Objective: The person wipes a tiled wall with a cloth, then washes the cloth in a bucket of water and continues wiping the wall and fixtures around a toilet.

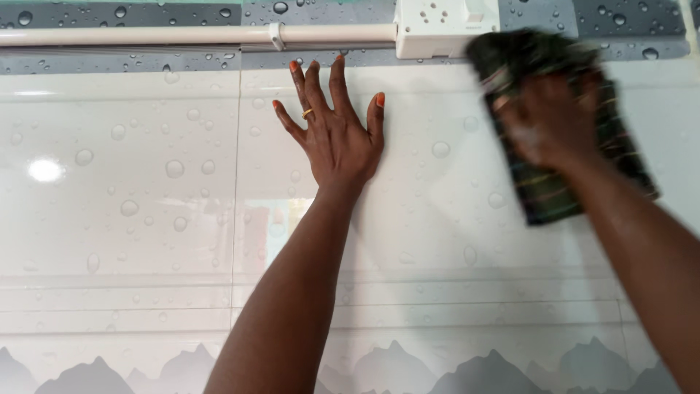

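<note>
The person is partway through wiping down a glossy white tiled wall (146, 182), and the pass in hand is at the upper right of the frame. The right hand (543, 120) is clenched on a dark green striped cloth (561, 124), pressing it flat to the tile just beside the white socket box (445, 28); hand and cloth are both blurred, so I judge the wiping stroke to be underway. The left hand (337, 128) has its grip released: palm flat on the tile near the top centre, fingers spread, holding nothing, a ring on one finger, seemingly bracing the body.

Above both hands a cream pipe (197, 33) runs along the wall into the socket box, with a grey band of tiles (109, 14) behind it. The droplets on the wall look like a printed pattern on the tiles, though I cannot tell for sure that none are real water.

As I see it, the next move calls for care around the socket: the cloth's upper edge already touches or overlaps its lower right corner, so the stroke should stay on tile.
</note>
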